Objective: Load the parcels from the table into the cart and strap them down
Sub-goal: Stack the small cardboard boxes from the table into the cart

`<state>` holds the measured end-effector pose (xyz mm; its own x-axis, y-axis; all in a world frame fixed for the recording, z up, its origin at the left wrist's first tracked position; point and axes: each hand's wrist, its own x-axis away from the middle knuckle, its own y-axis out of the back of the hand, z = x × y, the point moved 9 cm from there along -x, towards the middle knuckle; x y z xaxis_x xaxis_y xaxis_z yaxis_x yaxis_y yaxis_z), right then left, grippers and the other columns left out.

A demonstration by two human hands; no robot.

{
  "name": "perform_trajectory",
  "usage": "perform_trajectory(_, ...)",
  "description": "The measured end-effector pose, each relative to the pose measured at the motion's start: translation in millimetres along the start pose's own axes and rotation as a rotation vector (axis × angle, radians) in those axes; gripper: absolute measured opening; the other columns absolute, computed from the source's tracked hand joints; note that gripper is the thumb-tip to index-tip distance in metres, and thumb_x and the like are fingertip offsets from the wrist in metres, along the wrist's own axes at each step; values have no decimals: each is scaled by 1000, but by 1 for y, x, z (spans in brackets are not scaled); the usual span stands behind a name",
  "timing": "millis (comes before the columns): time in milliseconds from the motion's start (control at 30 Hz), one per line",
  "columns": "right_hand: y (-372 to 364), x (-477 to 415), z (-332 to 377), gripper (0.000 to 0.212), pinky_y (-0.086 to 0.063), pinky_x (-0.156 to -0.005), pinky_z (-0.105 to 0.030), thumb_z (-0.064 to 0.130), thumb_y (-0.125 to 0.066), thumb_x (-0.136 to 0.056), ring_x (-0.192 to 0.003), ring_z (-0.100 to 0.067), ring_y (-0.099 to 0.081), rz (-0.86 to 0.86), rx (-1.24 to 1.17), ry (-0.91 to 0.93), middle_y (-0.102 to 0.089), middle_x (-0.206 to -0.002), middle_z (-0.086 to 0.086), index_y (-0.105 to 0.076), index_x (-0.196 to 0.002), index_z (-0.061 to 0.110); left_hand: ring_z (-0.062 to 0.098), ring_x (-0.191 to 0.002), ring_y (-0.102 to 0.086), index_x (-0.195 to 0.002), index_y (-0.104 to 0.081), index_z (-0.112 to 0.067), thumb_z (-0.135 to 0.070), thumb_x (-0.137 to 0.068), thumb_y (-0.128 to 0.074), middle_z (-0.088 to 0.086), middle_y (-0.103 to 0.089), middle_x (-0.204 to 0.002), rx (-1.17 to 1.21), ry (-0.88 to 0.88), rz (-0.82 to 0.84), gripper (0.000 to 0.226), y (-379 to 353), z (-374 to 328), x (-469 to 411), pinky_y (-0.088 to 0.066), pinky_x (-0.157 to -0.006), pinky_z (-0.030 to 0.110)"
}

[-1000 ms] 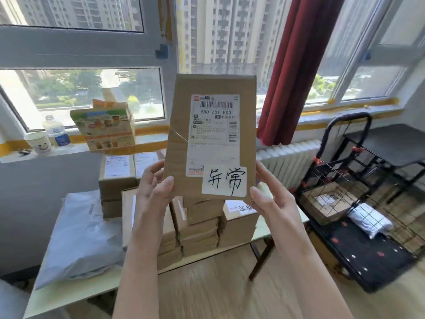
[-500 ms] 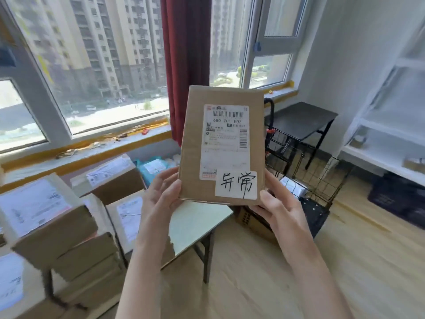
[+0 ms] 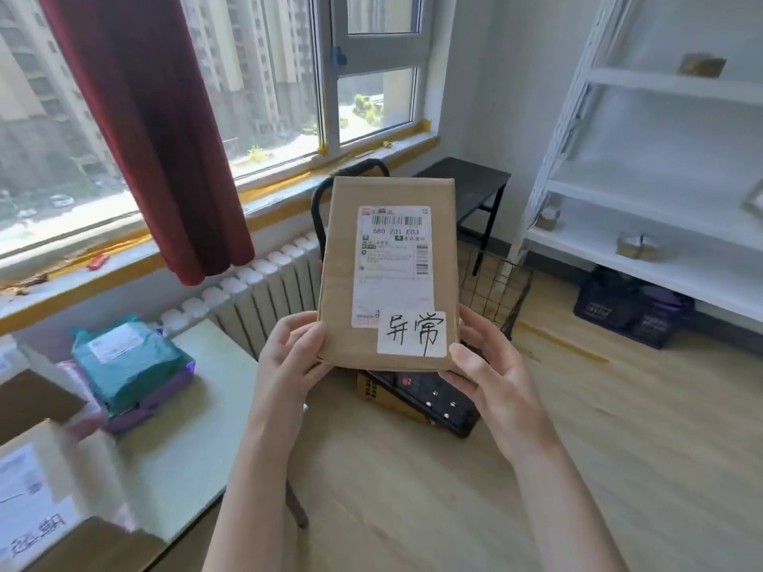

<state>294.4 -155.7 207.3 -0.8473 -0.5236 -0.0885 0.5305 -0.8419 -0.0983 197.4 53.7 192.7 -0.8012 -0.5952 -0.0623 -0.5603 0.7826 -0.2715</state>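
Note:
I hold a flat brown cardboard parcel (image 3: 388, 241) upright in front of me, its white shipping label and a handwritten sticker facing me. My left hand (image 3: 289, 357) grips its lower left edge and my right hand (image 3: 483, 365) grips its lower right corner. Behind the parcel stands the black wire cart (image 3: 495, 286), mostly hidden; its handle (image 3: 318, 200) and black base (image 3: 429, 400) show. More parcels lie on the pale table (image 3: 198, 427) at the left: a teal bag (image 3: 124, 361) and blurred cardboard boxes (image 3: 33, 489).
A white radiator (image 3: 256, 291) and a red curtain (image 3: 144, 130) sit under the window. A small dark table (image 3: 470, 179) stands in the corner. White shelving (image 3: 660, 200) fills the right wall with dark crates (image 3: 631, 311) below. Wooden floor lies ahead.
My view has swung to the right, from the stacked boxes on the table toward the cart and shelving. The parcel stays upright in both hands, now in front of the cart.

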Motion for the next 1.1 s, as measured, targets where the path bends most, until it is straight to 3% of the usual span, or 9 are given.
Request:
perform_trajectory(267,43,-61,-28,52,-52,-94,-39,47,-70,-65,-118,-17,-60,-92,-33,-41,-65,-122,2,-63,-117,47,20,-100,-66,-108,-56,-19,-52,-61,-66,-3,-72,-102,-59,76,100,58,-42,35,-71,-54,-85,34)
perform_trajectory(400,55,-105,-43,54,-53,-81,-27,51,-62,-63,-106,-9,-65,-165,-6,-54,-69,-114,10,-63,-116,40,20,-103,-66,-115,-53,-27,-48,-65,-67,2,-68,-114,-77,201,173,56,-56,71,-129,-52,-92,44)
perform_trajectory(467,61,-132,-53,56,-55,-77,-25,53,-57,-62,-102,-7,-65,-207,28,-64,-70,-110,12,-62,-115,37,17,-97,-69,-116,-50,-31,-47,-70,-64,1,-68,-114,-85,278,200,51,-64,93,-163,-54,-85,42)
perform_trajectory(533,68,-159,-65,57,-57,-84,-31,54,-56,-63,-106,-13,-65,-233,68,-88,-71,-110,9,-63,-116,34,17,-90,-71,-122,-49,-30,-52,-67,-67,1,-67,-116,-65,359,221,62,-70,112,-197,-53,-74,38)
perform_trajectory(633,77,-196,-82,56,-56,-87,-33,54,-58,-63,-110,-17,-63,-228,101,-145,-71,-113,6,-65,-115,34,21,-98,-70,-137,-43,-25,-63,-54,-73,6,-60,-128,-14,505,237,96,-74,142,-243,-56,-72,38)
perform_trajectory(767,89,-236,-104,53,-54,-84,-29,53,-60,-62,-110,-19,-64,-224,116,-222,-71,-112,3,-67,-111,34,28,-109,-64,-137,-42,-21,-58,-50,-76,13,-57,-131,68,632,218,100,-77,179,-288,-57,-64,36)
perform_trajectory(900,109,-267,-128,85,-50,-91,-32,56,-66,-64,-116,-19,-60,-345,89,-260,-61,-124,5,-46,-141,27,30,-102,-64,-138,-40,-17,-45,-50,-79,19,-52,-135,125,680,162,100,-82,202,-318,-57,-62,37)
perform_trajectory(1033,125,-286,-161,100,-44,-99,-46,51,-68,-74,-116,-27,-55,-475,-109,-350,-55,-123,8,-14,-154,27,26,-95,-64,-144,-17,-29,-20,-85,-67,14,-52,-129,220,667,38,78,-95,225,-339,-54,-80,52)
perform_trajectory(1100,127,-294,-183,103,-44,-94,-47,45,-65,-72,-111,-30,-51,-471,-221,-418,-58,-114,8,-5,-155,28,26,-94,-64,-147,-5,-34,-14,-89,-63,12,-51,-127,237,673,1,85,-106,237,-348,-51,-87,55)
